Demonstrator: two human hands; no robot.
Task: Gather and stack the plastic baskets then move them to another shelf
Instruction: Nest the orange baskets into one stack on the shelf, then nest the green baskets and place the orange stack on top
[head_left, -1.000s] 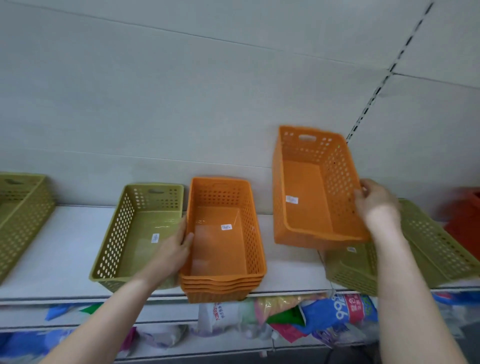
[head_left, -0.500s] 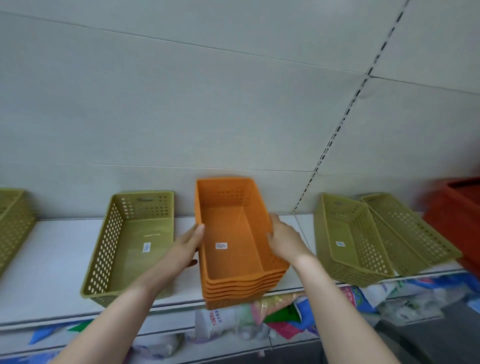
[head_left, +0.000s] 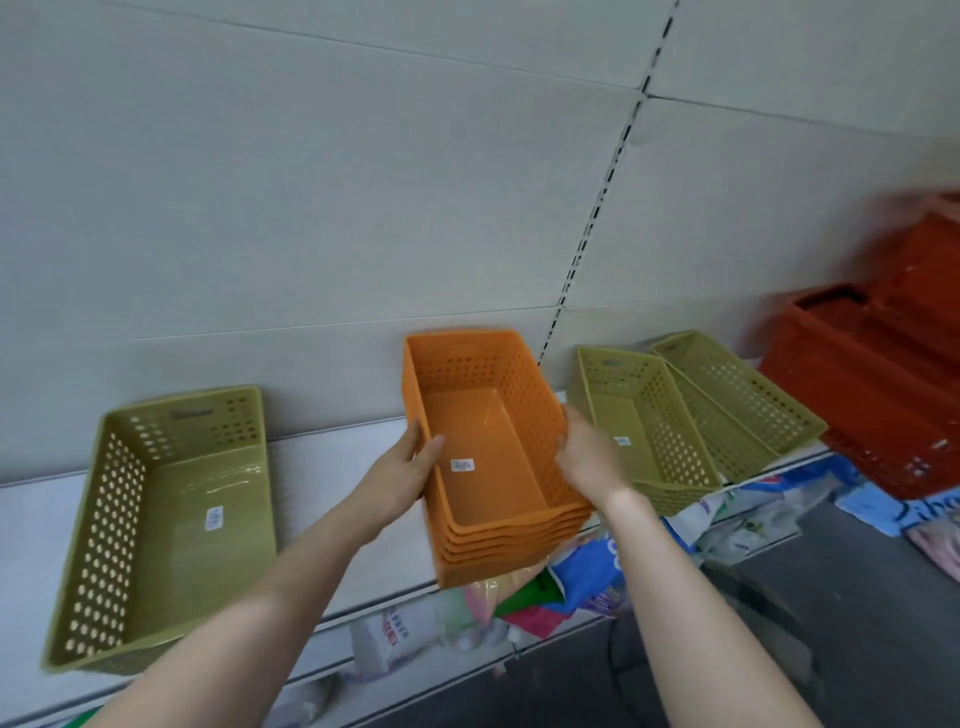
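A stack of several nested orange baskets sits in the middle of the view, at the front of the white shelf. My left hand grips its left wall and my right hand grips its right wall. The stack tilts a little and its front end overhangs the shelf edge. A single olive-green basket lies on the shelf to the left. Two more olive-green baskets lie to the right, one leaning against the other.
Red-orange crates stand at the far right, blurred. Below the shelf, a lower shelf holds colourful plastic bags. A grey panel wall with a slotted upright strip backs the shelf. Dark floor shows at the lower right.
A second ago my right hand held one orange basket in the air; it now sits nested in the stack. Both hands grip the stack's sides, and the view has swung right.
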